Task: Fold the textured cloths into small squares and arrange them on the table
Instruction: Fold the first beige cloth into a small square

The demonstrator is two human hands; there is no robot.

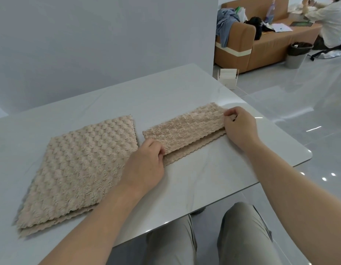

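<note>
crosswise, folded cloth between hands

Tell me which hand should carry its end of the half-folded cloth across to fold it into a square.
Probably either, slightly the right. The right hand and the left hand each pinch one end of the folded cloth, but the left end lies close beside the unfolded cloth.

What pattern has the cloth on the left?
The left cloth is beige with raised round bumps, seen in the head view.
</note>
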